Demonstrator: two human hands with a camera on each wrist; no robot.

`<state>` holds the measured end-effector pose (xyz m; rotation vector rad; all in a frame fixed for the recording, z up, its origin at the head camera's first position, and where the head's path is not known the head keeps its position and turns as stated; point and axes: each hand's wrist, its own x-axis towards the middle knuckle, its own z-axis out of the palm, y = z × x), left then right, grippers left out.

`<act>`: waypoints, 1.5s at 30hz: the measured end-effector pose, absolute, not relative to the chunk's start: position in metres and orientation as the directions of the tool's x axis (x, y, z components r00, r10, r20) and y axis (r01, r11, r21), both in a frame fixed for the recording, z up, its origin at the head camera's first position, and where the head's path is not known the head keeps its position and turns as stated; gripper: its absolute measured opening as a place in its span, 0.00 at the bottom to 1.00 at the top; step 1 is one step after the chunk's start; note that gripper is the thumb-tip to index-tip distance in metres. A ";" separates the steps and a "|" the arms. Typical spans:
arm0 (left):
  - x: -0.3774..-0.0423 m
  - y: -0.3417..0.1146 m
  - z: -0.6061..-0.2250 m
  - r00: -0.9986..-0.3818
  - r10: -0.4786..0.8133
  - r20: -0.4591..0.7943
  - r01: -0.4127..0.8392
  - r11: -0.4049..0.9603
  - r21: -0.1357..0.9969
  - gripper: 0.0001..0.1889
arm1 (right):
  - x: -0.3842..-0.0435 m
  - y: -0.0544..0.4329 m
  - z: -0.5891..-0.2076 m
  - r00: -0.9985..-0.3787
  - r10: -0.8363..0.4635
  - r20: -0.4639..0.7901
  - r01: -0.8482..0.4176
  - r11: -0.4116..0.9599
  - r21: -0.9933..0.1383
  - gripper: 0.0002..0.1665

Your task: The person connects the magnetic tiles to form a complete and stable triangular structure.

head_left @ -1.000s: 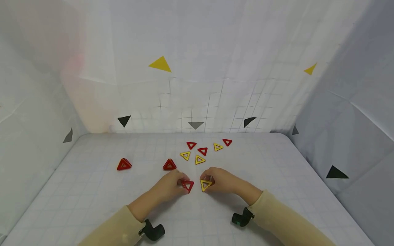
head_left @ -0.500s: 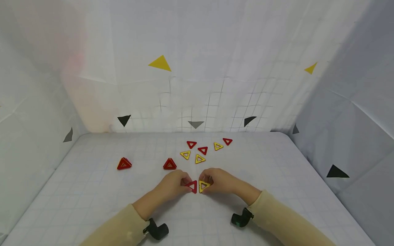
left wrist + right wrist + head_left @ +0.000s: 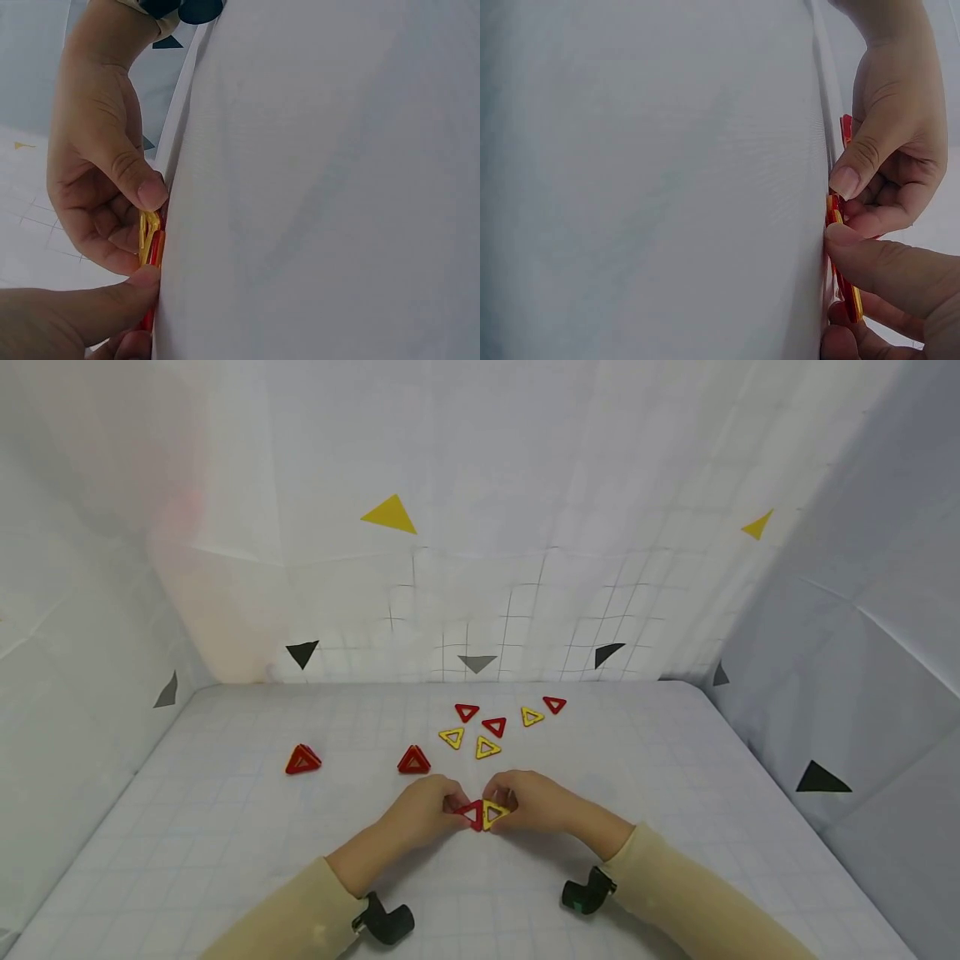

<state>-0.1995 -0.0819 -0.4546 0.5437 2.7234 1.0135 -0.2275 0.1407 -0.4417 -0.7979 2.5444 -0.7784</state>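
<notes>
Low over the white table, near its middle, my left hand (image 3: 420, 810) pinches a red triangle tile (image 3: 472, 815) with an open centre. My right hand (image 3: 536, 802) pinches a yellow triangle tile (image 3: 492, 815) of similar size. In the head view the two tiles meet edge to edge between the hands. From the left wrist, the red tile (image 3: 156, 247) and yellow tile (image 3: 145, 236) show almost edge-on, and fingers cover much of them. The right wrist view shows a red and yellow edge (image 3: 849, 294) under my right thumb.
Beyond my hands lie several loose triangle tiles, among them a yellow one (image 3: 487, 747) and a red one (image 3: 494, 727). Two red three-sided shapes stand to the left, one (image 3: 414, 761) near my left hand, another (image 3: 303, 760) farther out. White cloth walls (image 3: 480, 568) enclose the table.
My left hand has moved right, carrying the red tile, and turned it. The yellow tile has shifted slightly left. The gap between the two tiles has closed.
</notes>
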 end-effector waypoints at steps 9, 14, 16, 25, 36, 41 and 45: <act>-0.198 -0.079 -0.453 -0.910 0.414 -0.018 0.293 0.674 0.678 0.06 | -0.228 0.143 -0.441 -0.773 -0.610 -0.173 -0.412 0.691 -0.594 0.20; -0.198 -0.079 -0.453 -0.909 0.418 -0.004 0.305 0.670 0.677 0.06 | -0.228 0.143 -0.441 -0.773 -0.610 -0.177 -0.406 0.689 -0.601 0.19; -0.198 -0.079 -0.452 -0.908 0.418 -0.002 0.305 0.668 0.679 0.06 | -0.228 0.143 -0.440 -0.771 -0.611 -0.178 -0.406 0.688 -0.601 0.19; -0.199 -0.080 -0.455 -0.912 0.409 -0.013 0.289 0.667 0.687 0.07 | -0.229 0.144 -0.438 -0.757 -0.633 -0.164 -0.436 0.676 -0.594 0.19; -0.200 -0.082 -0.456 -0.910 0.413 -0.028 0.274 0.654 0.705 0.07 | -0.230 0.143 -0.438 -0.759 -0.631 -0.163 -0.432 0.674 -0.599 0.18; -0.201 -0.084 -0.454 -0.912 0.407 -0.055 0.248 0.654 0.715 0.06 | -0.231 0.145 -0.440 -0.758 -0.631 -0.162 -0.431 0.672 -0.602 0.19; -0.203 -0.084 -0.451 -0.923 0.381 -0.058 0.227 0.658 0.718 0.06 | -0.232 0.146 -0.441 -0.758 -0.631 -0.166 -0.429 0.674 -0.602 0.19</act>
